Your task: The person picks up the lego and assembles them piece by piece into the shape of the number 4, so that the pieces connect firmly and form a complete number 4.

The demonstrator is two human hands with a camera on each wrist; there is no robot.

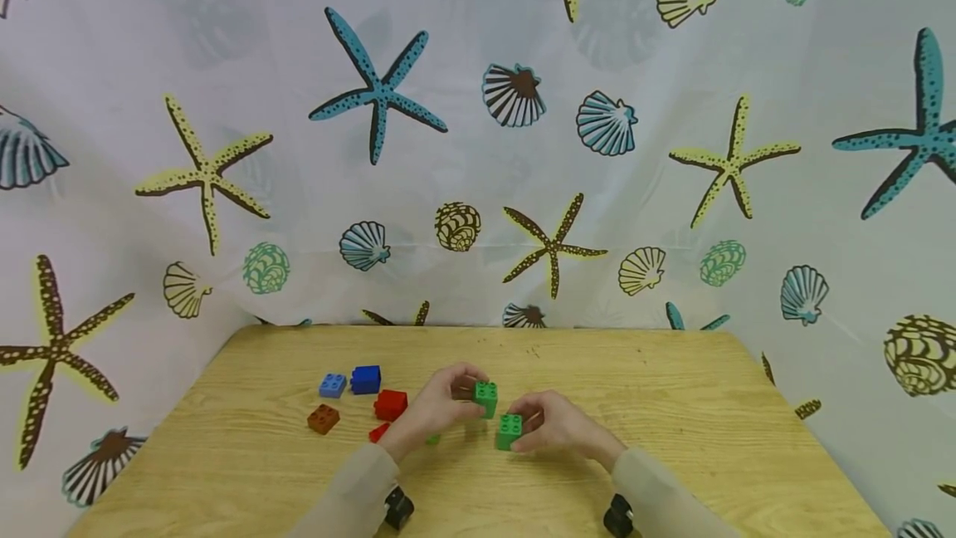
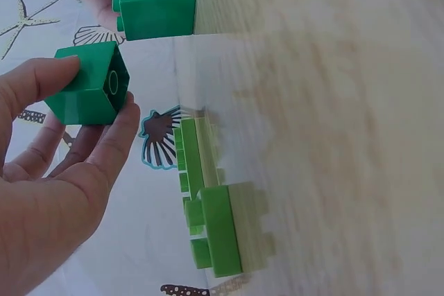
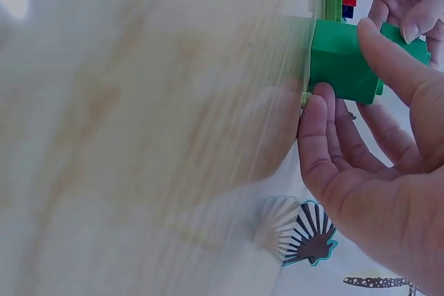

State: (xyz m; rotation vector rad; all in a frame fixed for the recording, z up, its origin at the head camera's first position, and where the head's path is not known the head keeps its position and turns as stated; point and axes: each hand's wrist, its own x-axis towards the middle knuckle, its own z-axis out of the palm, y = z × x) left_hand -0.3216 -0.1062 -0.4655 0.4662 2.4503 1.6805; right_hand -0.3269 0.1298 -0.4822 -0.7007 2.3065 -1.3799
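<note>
My left hand point(image 1: 441, 407) pinches a green toy building brick point(image 1: 485, 398) between thumb and fingers, studs up. In the left wrist view this brick point(image 2: 89, 84) is clear of the tabletop, and its hollow underside shows. Just right of it and nearer to me, my right hand point(image 1: 556, 422) has thumb and fingers on either side of a second green brick point(image 1: 509, 432). The right wrist view shows that brick point(image 3: 340, 60) with its base at the table surface. A gap separates the two bricks.
Left of my left arm lie a red brick point(image 1: 392, 405), a smaller red piece point(image 1: 378, 432), a dark blue brick point(image 1: 366, 379), a light blue brick point(image 1: 332, 385) and a brown brick point(image 1: 324, 418). Light green bricks point(image 2: 220, 230) stand near my left wrist. A shell-patterned curtain point(image 1: 463, 156) surrounds the wooden table point(image 1: 672, 388).
</note>
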